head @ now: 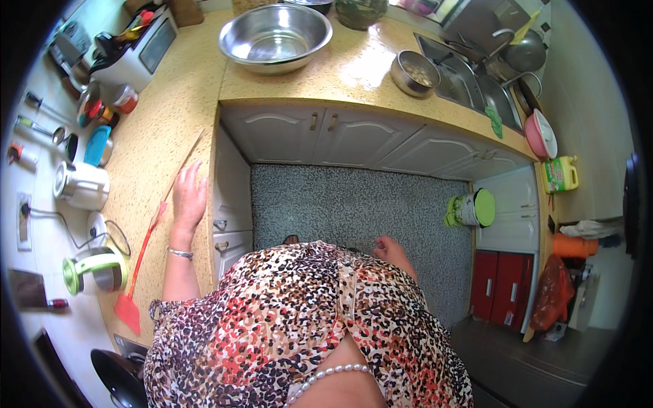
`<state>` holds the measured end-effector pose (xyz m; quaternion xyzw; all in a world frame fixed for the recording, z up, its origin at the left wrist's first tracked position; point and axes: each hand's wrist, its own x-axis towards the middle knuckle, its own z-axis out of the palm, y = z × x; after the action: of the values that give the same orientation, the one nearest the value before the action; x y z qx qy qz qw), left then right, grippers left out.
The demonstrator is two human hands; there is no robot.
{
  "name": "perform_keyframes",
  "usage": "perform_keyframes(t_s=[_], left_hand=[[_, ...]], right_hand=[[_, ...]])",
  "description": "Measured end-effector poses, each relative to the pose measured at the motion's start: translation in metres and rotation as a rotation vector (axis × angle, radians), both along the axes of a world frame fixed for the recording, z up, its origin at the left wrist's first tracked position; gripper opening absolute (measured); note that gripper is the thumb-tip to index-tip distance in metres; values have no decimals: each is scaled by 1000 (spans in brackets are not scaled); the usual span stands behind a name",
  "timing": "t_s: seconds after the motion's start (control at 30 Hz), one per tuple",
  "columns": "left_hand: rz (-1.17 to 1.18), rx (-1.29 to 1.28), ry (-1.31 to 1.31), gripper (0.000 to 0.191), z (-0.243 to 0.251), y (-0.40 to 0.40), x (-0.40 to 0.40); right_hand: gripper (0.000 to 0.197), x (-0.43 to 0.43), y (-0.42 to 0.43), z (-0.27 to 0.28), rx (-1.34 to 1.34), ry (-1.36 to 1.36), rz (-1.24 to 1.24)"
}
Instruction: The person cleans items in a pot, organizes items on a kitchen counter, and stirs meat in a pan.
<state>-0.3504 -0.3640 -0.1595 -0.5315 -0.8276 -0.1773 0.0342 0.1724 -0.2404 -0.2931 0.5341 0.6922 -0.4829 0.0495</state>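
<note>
My left hand (190, 196) is over the yellow speckled countertop (148, 168) on the left, near its front edge. Its fingers point away from me, with the thumb apart. Close beside it lies a red fly swatter (143, 255) with a long pale stick handle (187, 155); the hand does not appear to grip it. A bracelet (179, 253) circles the left wrist. My right hand (390, 251) hangs low in front of my body above the grey floor, fingers loosely curled. Its palm is hidden, and nothing shows in it.
A steel basin (275, 38) and a steel pot (416, 74) with pale contents stand on the far counter, left of the sink (497, 97). Along the left wall are an electric kettle (97, 269) and a steel canister (81, 184). A green-lidded bin (472, 208) hangs at right.
</note>
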Motion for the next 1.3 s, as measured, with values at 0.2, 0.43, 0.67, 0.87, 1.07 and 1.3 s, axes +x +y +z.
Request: perform_keyframes(t_s=[0.2,0.43,0.67,0.87,1.07,1.3], left_hand=[[-319,76,-176,38,18,55,62],[-398,32,-308,36,-19,43,66],[-350,-23,-514,40,-43,25,63],[-145,-52,-1420,50,-52,35,84],[-32,-82,-1710,64,-51,56,100],[88,-62,-1645,83,-22,92,63]], right_hand=[[38,8,-8,-7,52,-5,68],[34,-17,-42,-20,-55,-104,134],[34,-30,-32,-14,-74,-171,51],[34,-65,35,-5,264,27,165],[41,-79,40,12,339,112,186],[56,-52,104,49,715,102,88]])
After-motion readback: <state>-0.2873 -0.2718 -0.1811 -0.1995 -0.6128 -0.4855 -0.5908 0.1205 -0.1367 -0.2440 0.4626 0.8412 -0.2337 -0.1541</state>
